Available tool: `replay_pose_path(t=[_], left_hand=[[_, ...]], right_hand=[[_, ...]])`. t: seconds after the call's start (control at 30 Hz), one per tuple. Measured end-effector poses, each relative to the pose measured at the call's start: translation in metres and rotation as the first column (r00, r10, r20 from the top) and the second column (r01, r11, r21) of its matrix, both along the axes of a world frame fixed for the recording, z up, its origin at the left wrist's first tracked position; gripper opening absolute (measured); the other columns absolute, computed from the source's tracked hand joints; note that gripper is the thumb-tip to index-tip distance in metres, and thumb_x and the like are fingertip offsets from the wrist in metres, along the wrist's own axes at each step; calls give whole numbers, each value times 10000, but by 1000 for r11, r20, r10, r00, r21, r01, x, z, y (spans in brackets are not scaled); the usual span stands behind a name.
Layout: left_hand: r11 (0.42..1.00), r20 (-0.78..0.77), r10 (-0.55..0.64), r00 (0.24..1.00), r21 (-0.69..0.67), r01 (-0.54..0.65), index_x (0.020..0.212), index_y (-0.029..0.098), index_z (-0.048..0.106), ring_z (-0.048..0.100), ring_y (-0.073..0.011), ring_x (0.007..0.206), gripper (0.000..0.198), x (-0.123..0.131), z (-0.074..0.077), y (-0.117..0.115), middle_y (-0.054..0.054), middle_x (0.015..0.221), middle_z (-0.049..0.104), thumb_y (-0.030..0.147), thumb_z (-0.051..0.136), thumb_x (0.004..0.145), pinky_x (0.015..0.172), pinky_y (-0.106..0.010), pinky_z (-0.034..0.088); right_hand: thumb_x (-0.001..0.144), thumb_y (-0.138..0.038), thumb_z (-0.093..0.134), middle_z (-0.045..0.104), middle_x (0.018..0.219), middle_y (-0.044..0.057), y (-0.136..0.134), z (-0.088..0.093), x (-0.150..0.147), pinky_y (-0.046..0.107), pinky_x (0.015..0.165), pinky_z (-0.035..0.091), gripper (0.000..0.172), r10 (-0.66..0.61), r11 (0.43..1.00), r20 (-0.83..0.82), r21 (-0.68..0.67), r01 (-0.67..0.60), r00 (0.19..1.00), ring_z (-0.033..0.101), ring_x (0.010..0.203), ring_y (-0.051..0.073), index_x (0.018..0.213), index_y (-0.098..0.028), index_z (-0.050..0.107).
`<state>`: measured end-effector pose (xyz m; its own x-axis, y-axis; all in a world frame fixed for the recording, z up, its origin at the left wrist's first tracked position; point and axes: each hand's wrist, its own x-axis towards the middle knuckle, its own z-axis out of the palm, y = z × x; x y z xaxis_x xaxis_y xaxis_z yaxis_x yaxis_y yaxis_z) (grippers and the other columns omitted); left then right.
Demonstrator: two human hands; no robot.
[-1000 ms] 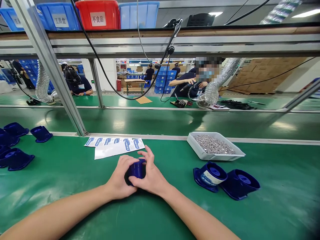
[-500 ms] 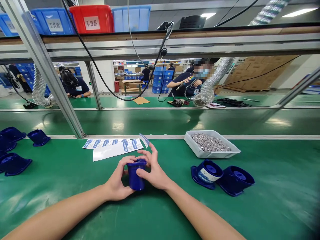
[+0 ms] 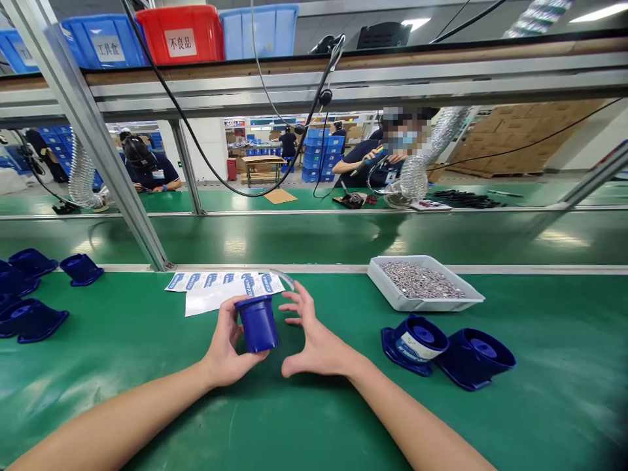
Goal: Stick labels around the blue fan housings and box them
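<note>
Clasping blue cup (image 3: 257, 325) upright in left grip (image 3: 226, 350), over green desk (image 3: 147, 392); holding right grip (image 3: 314, 340) wide and empty just beside cup, in front of label sheets (image 3: 220, 291).

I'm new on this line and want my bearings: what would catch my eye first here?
Centre front, the left hand holds a dark blue plastic cup above the green bench, the right hand open beside it. To the right sits a white tray of small metal parts; a red bin stands out on the top shelf.
</note>
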<state>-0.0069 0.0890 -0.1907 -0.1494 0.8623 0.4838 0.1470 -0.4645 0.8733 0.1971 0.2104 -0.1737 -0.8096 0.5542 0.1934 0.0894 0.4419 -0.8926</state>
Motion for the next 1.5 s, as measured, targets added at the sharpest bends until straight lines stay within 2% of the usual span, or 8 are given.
replay_pose_path(t=[0.07, 0.17, 0.23, 0.3, 0.57, 0.7, 0.93, 1.5], left_hand=[[997, -39, 63, 997, -37, -65, 1434, 300, 381, 484, -283, 1352, 826, -2, 0, 2, -114, 1457, 412, 192, 848, 763, 1021, -376, 559], [988, -121, 119, 985, -87, -130, 1440, 325, 408, 464, -276, 1365, 797, -6, -2, 5, -90, 1459, 408, 154, 797, 766, 1053, -393, 535], [984, -167, 137, 976, -91, -153, 1443, 345, 423, 425, -282, 1397, 804, -8, -3, 7, -81, 1473, 383, 123, 765, 750, 1063, -400, 526], [984, -185, 135, 974, -91, -153, 1450, 352, 431, 390, -289, 1422, 824, -9, -4, 8, -83, 1483, 355, 92, 732, 729, 1043, -392, 536], [989, -227, 86, 970, -98, -110, 1468, 322, 437, 352, -329, 1444, 931, -9, -1, 8, -102, 1471, 328, 23, 637, 609, 1150, -521, 458], [989, -217, 69, 974, -111, -94, 1454, 321, 433, 357, -331, 1437, 934, -9, 0, 8, -97, 1456, 335, 19, 631, 593, 1216, -577, 378], [991, -199, 67, 978, -97, -88, 1424, 314, 432, 388, -320, 1406, 910, -8, -1, 10, -89, 1430, 350, 10, 626, 588, 1247, -594, 325], [994, -232, 41, 972, -92, -64, 1448, 300, 450, 405, -326, 1419, 918, -6, 2, 9, -101, 1425, 358, -2, 648, 604, 1271, -583, 319]], right_hand=[[630, -578, 948, 164, 1635, 149, 3, 1, -1, 510, 1177, 479, 1390, -178, 981, -91, 67, 184, 980, 397, 1455, 287, 1633, -338, 16], [795, -555, 838, 403, 1495, 112, 5, 7, -2, 410, 1027, 558, 722, -458, 837, -264, 192, 512, 849, 557, 1217, 219, 1398, -275, 558], [877, -481, 782, 580, 1245, 72, 3, 14, -1, 291, 805, 555, 331, -521, 753, -362, 232, 616, 773, 585, 909, 127, 1098, -240, 724], [918, -391, 755, 639, 995, 31, -1, 20, 0, 221, 633, 467, 169, -496, 751, -428, 225, 621, 755, 519, 718, 75, 925, -223, 748], [848, -382, 821, 675, 753, 19, -26, 20, -6, 155, 573, 491, 193, -469, 879, -349, -100, 466, 811, 593, 643, 76, 792, -202, 781], [770, -443, 867, 674, 710, 35, -30, 20, -8, 144, 498, 491, 276, -492, 862, -252, -273, 427, 833, 563, 536, 66, 780, -177, 791], [695, -506, 901, 650, 641, 53, -31, 17, -10, 155, 480, 500, 391, -499, 820, -134, -394, 416, 856, 548, 503, 74, 779, -141, 789], [672, -508, 907, 669, 675, 65, -35, 12, -12, 154, 478, 514, 387, -508, 811, -66, -372, 452, 859, 570, 507, 84, 760, -147, 795]])
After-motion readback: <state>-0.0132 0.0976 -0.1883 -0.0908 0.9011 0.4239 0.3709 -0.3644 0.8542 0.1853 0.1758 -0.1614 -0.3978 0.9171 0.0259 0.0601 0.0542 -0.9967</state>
